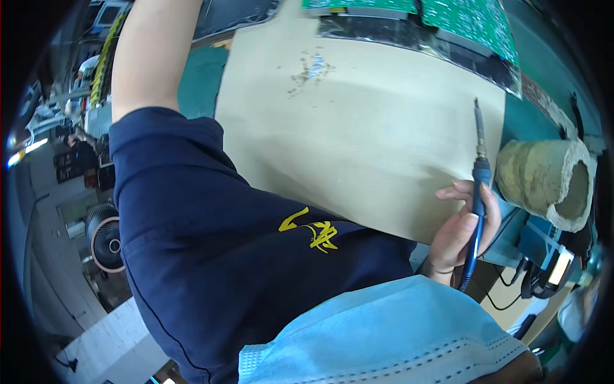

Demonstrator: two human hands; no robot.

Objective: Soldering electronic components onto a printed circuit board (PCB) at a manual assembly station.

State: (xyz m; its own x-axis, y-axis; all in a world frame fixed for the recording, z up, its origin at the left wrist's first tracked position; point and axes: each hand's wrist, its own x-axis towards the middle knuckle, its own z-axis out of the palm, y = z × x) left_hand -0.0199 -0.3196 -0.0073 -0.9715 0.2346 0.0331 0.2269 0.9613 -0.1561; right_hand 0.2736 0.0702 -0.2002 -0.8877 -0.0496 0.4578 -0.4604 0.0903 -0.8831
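Observation:
My right hand (462, 227) is closed around the blue handle of a soldering iron (480, 169), at the right side of a beige sheet (384, 141). The iron's metal tip points away from me, and its cord runs down past my wrist. That tip is apart from the green circuit boards (476, 29) beyond it, which lie on dark shiny plastic film (377, 32). My left forearm (157, 51) reaches up out of the picture's top edge, so the left hand is hidden. Small brown bits (310, 70) with a pale bluish patch are scattered on the sheet's far part.
A thick, rough-edged hollow cylinder (534, 173) stands right of my right hand, with a boxy device (543, 246) and black cables below it. Dark plastic wrapping (230, 14) lies at the far left of the green table (199, 86). A fan (107, 240) stands in the left background.

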